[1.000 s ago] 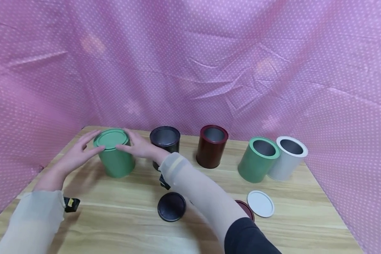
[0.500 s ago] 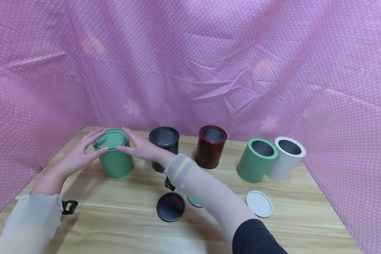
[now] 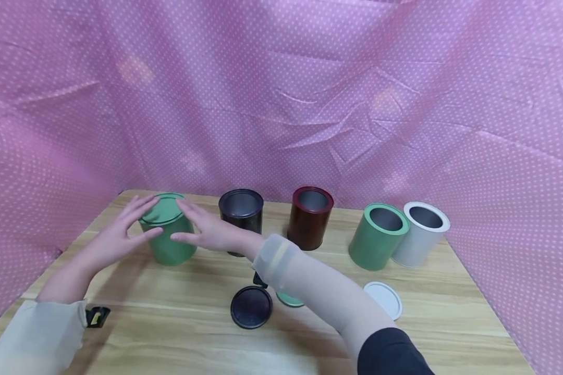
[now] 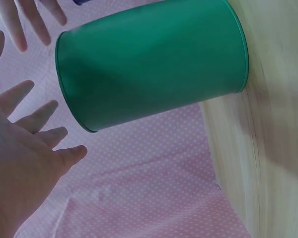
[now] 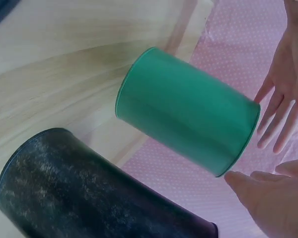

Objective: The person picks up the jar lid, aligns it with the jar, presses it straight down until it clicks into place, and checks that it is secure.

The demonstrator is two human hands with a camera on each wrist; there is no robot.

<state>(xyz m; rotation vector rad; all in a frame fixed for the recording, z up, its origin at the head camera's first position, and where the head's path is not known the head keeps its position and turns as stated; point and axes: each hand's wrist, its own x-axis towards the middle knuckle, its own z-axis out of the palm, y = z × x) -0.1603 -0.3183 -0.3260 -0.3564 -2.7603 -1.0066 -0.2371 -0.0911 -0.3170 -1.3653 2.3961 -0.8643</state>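
Observation:
A green can (image 3: pixel 172 247) with a green lid (image 3: pixel 163 209) over its top stands upright at the table's left. My left hand (image 3: pixel 116 233) is raised at its left side, fingers spread and straight, apart from the can in the left wrist view. Opposite it my right hand (image 3: pixel 212 230) hovers near the rim on the right, fingers extended and holding nothing. In the right wrist view the right hand (image 5: pixel 275 193) is close to the can's top edge; whether it touches I cannot tell. A black can (image 3: pixel 244 211) without a lid stands behind the right wrist.
An uncovered dark red can (image 3: pixel 311 221), another green can (image 3: pixel 376 242) and a white can (image 3: pixel 417 245) stand to the right. Black (image 3: pixel 251 307), green (image 3: pixel 288 299) and white (image 3: pixel 386 299) lids lie in front, the latter two partly behind the right arm. Pink dotted cloth (image 3: pixel 281 94) surrounds the table.
Both hands have drawn slightly up and back from the green can. The right forearm has shifted right, uncovering part of a green lid and hiding the dark red lid.

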